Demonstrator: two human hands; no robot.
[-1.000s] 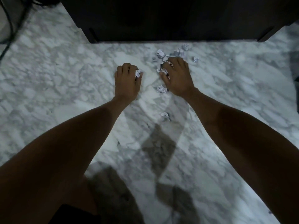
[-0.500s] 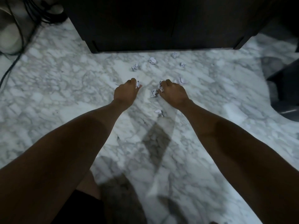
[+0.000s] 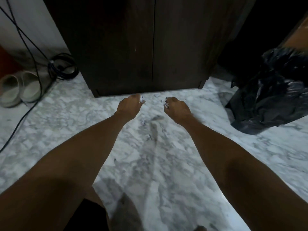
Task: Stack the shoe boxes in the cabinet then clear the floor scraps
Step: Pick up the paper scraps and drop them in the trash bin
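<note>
Plainly the paper scraps, crumpled, light and soft, need only a loose pinch: left hand (image 3: 129, 105) and right hand (image 3: 177, 106) each curl around some, one scrap (image 3: 143, 121) lying on the marble floor (image 3: 166, 164) nearer.

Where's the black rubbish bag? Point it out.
In the head view, the black rubbish bag sits on the marble floor at far right, beside the dark cabinet.

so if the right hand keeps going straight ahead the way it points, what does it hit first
Probably the cabinet: the right hand, holding paper scraps, points at its closed doors. Nothing shows between them but floor, though one view leaves the gap unclear.
</note>
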